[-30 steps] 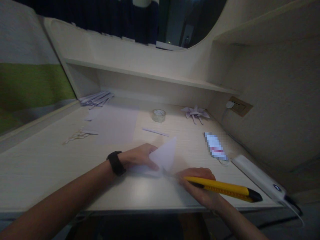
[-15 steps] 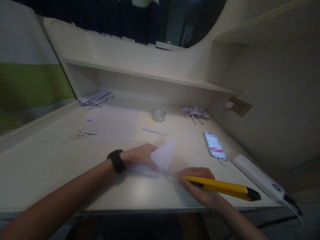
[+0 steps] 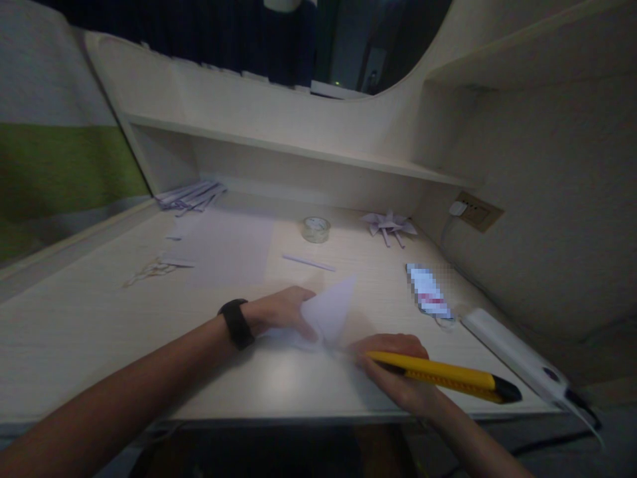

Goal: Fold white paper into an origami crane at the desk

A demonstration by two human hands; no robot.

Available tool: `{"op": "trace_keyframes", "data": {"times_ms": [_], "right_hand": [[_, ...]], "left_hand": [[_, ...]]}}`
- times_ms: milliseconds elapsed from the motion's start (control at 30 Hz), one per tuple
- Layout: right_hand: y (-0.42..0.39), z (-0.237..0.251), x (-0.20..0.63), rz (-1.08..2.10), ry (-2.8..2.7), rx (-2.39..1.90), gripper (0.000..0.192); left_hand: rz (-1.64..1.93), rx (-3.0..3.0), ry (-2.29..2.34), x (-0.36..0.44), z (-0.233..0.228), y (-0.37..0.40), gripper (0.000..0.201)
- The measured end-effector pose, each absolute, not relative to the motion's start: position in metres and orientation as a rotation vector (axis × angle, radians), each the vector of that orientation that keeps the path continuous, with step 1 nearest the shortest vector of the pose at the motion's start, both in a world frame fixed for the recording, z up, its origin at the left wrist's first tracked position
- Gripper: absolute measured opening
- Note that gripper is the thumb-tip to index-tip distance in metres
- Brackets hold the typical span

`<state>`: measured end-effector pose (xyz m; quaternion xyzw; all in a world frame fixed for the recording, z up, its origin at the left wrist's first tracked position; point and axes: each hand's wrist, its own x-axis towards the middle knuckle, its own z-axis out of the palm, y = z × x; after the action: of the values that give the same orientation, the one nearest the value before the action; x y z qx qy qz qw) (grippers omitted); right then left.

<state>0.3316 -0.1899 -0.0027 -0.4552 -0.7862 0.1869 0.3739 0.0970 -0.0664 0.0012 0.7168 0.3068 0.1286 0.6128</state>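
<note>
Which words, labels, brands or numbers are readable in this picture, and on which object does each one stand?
No text can be read.
Flat white and red item on the desk: its print is pixelated, unreadable.
Yellow utility knife in the right hand: no marking readable.
White device at the desk's right edge: dark round mark, too small to read.
Tape roll: no label visible.
</note>
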Motion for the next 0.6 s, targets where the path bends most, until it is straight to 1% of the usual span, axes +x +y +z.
{"op": "trace_keyframes", "data": {"times_ms": [133, 600], "right_hand": [[-0.1900, -0.0063, 0.3331, 0.508, -2.034, -1.150, 0.019], [-0.1905, 0.0000, 0.3310, 0.542, -1.980, -1.206, 0.018]], "left_hand": [[0.286, 1.619, 0.715, 0.0962, 0.0003, -0.0659, 0.054], [0.270, 1.706, 0.662, 0.0956, -0.0046, -0.0618, 0.042]]}}
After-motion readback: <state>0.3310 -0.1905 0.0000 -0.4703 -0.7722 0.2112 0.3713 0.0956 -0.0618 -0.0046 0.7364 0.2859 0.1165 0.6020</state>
